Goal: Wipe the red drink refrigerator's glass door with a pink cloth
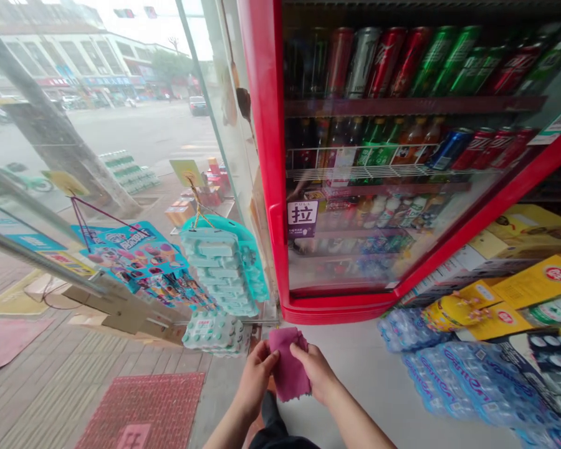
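Note:
A folded pinkish-purple cloth [290,374] with a ragged lower edge is held between both hands in front of my body. My left hand [260,368] pinches its left side, thumb lying on top. On the other side, my right hand [314,369] grips the cloth's right edge, its thumb pressed on the upper face. The fingers beneath the cloth are hidden. Just beyond the hands stands a red-framed drinks fridge [336,310] with its glass door shut and a purple pull sign [302,218] on the glass.
Packs of bottled water [467,380] and yellow boxes [537,280] are stacked at the right. To the left, a glass door [206,93] has hanging goods [215,268] beside it. A bottle pack [215,333] and a red mat [144,405] lie on the ground.

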A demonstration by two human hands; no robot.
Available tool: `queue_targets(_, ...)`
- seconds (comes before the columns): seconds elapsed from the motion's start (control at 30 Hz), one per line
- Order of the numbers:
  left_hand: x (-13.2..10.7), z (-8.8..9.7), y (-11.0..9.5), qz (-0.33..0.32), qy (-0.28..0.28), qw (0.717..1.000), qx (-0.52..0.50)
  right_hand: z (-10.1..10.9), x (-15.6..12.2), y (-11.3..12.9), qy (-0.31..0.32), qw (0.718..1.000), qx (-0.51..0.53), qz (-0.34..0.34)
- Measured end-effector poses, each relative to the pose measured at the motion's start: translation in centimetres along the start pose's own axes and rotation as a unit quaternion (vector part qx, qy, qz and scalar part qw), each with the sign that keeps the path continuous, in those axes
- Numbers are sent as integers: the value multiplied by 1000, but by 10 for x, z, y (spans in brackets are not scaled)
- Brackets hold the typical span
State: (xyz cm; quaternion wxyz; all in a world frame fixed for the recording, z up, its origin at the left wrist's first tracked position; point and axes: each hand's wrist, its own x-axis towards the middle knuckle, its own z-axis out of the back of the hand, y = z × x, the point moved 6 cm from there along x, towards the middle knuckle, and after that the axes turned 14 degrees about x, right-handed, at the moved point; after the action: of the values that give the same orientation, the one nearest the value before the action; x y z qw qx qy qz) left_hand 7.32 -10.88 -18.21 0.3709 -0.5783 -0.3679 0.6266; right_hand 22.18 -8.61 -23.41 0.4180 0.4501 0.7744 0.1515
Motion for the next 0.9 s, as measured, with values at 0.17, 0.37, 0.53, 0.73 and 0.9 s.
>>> queue_targets(0.17, 1, -15, -5, -2, 6, 1000, -4, 5, -6, 17, 6, 1000, 16, 22)
queue_targets(0.37, 0, -28, -17, -13, 17, 1000, -8, 7, -12, 27, 8, 999, -7, 51)
queue_targets(0.53, 8, -29, -16, -6, -7, 1000, -17, 11, -5, 24, 16, 998, -25, 59)
queue_targets(0.73, 13, -22, -19, -10, -31, 999, -7, 4, 1, 30, 11, 996, -54, 76)
queue_targets(0.9, 15, -22, -24, -16, -21, 1000, 14, -1, -1, 37, -1, 993, -73, 89)
